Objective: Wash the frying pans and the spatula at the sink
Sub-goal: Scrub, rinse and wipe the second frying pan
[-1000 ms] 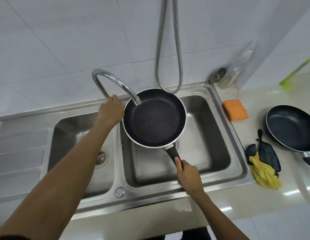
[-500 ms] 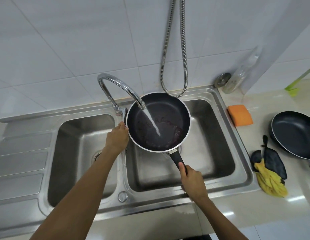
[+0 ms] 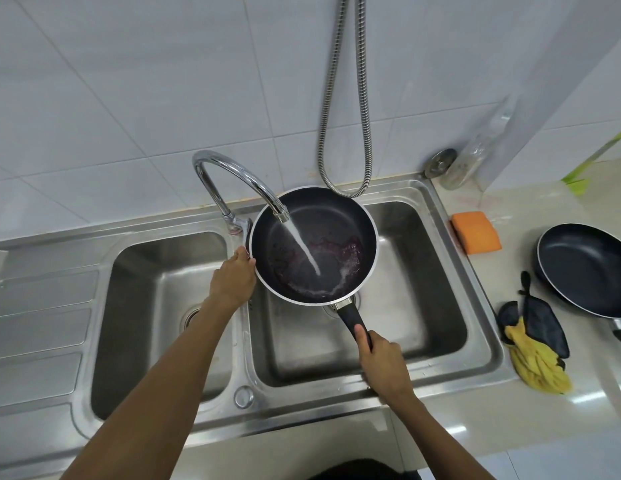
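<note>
Water streams into a frying pan over the sink; right hand grips its handle, left hand holds the rim.

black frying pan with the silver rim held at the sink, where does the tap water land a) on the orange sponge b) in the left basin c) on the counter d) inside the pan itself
d: the stream of water from the curved chrome tap falls into the black frying pan with the silver rim, which the right hand holds by its handle.
</note>
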